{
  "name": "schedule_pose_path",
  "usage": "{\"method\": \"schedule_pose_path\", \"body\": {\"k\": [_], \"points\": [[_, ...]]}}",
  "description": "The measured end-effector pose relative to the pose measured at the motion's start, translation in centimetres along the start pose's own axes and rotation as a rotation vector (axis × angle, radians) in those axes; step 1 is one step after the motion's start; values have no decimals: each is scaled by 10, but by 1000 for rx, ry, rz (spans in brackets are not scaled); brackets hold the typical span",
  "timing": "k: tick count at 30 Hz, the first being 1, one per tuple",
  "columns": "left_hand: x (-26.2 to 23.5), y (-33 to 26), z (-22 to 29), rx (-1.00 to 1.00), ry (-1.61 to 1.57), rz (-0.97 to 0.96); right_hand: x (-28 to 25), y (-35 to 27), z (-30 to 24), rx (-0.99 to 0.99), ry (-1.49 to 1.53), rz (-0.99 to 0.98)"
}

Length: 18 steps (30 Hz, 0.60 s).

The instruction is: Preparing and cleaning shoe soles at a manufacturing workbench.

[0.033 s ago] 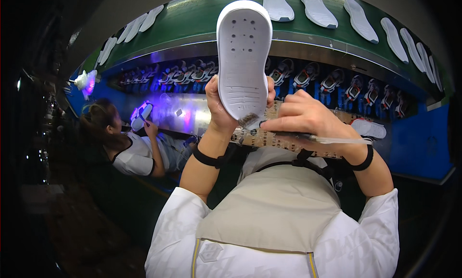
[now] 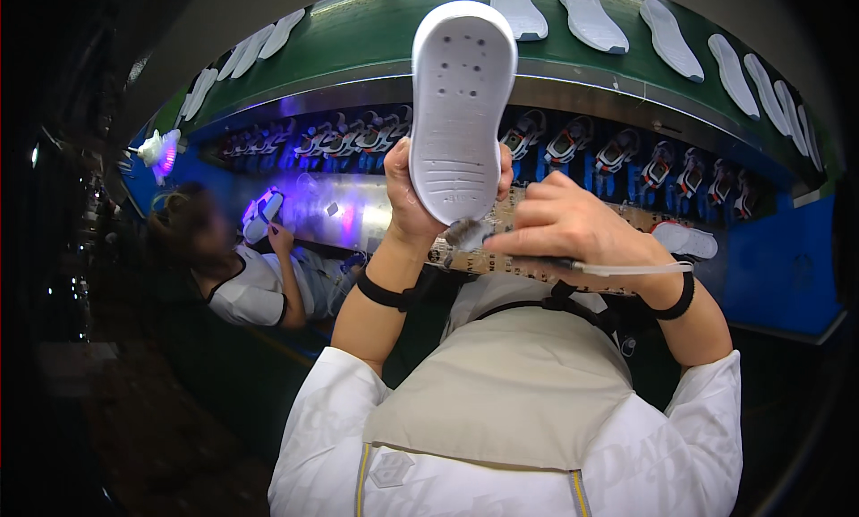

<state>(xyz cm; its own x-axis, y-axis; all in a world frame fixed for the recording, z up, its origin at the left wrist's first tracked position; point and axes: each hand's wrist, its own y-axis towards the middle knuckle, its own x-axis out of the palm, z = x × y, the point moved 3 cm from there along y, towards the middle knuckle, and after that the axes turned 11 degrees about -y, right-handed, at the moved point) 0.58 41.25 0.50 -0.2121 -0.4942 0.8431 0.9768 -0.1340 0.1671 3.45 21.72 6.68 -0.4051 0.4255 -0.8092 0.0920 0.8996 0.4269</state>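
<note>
My left hand (image 2: 410, 195) is closed round the near end of a white shoe sole (image 2: 460, 141), with fingers showing at both sides. The sole is held up lengthwise, its hollow inner face toward me, small holes at the far end and ridges at the near end. In my right hand (image 2: 577, 222) is a brush (image 2: 465, 233) with dark bristles. A thin clear tube (image 2: 626, 268) runs from its dark handle toward my wrist. The bristles meet the rim at the sole's near end; a little motion blur hides the exact contact.
Several white soles (image 2: 591, 18) lie along a green belt (image 2: 358, 34) ahead. Below it stands a row of shoe uppers (image 2: 617, 148). Another sole (image 2: 685, 240) rests at the right of the bench (image 2: 349, 208). To the left, a co-worker (image 2: 255, 280) holds a sole.
The sole has shifted slightly right and tilted a little in my left hand. The brush has moved slightly at the sole's near rim.
</note>
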Motion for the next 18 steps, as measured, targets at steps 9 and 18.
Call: {"method": "schedule_pose_path", "body": {"k": [9,18], "points": [[-10,5,19,-115,329,96,2,-1,3,2,24,-24],[-20,11,21,-432,473,248,8,-1,4,26,108,-87]]}}
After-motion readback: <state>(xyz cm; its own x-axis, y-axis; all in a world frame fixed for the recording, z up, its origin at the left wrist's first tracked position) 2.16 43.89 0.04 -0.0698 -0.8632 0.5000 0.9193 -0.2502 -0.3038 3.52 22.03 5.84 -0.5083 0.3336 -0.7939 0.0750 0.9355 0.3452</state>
